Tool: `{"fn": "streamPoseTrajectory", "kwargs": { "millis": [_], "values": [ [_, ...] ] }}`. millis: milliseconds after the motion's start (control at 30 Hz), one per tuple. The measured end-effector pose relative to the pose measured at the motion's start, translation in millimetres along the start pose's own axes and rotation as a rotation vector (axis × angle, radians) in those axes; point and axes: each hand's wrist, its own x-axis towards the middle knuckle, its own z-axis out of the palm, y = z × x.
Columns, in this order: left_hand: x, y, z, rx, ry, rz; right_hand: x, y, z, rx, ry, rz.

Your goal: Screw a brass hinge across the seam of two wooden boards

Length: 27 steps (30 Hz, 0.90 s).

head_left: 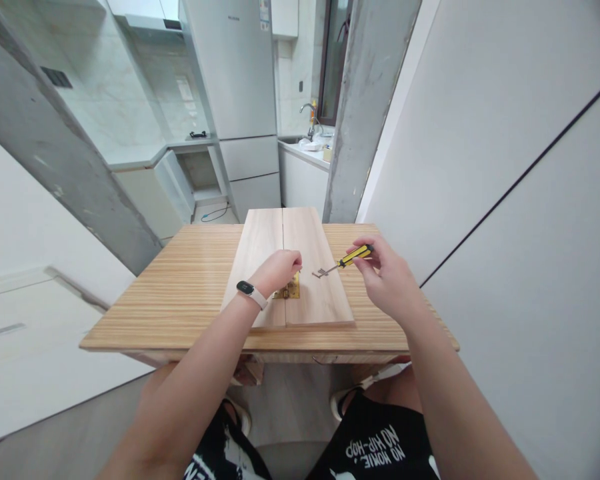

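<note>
The right hand [391,279], right of centre, grips a screwdriver [349,258] pointing toward small screws [322,272] on pale wooden boards [303,235], while the left hand [279,269], at frame centre, is curled closed over a brass hinge [294,289], its contents too small to tell.

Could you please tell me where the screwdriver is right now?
In the head view, the screwdriver is right of centre, held in the right hand, its tip by the small screws on the right-hand wooden board.
</note>
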Motion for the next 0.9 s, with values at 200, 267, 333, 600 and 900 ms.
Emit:
{"fn": "streamPoseTrajectory", "kwargs": {
  "millis": [200,267,333,600,900],
  "values": [
    [18.9,16.0,25.9,-0.301,0.036,-0.074,-5.2,4.2,-8.3,0.017,0.071,0.032],
    [25.1,17.7,36.2,-0.341,0.032,-0.082,-7.8,5.9,-11.4,0.014,0.086,0.032],
    [29.8,16.4,45.2,-0.345,0.025,-0.079,-10.7,7.5,-14.7,-0.006,0.099,0.038],
    [34.4,3.4,61.0,-0.137,0.004,-0.068,-19.2,14.6,-19.7,0.001,0.129,0.061],
    [23.9,2.0,31.1,-0.207,0.142,-0.082,-13.7,14.5,-6.5,0.135,0.15,0.086]
  ]
}}
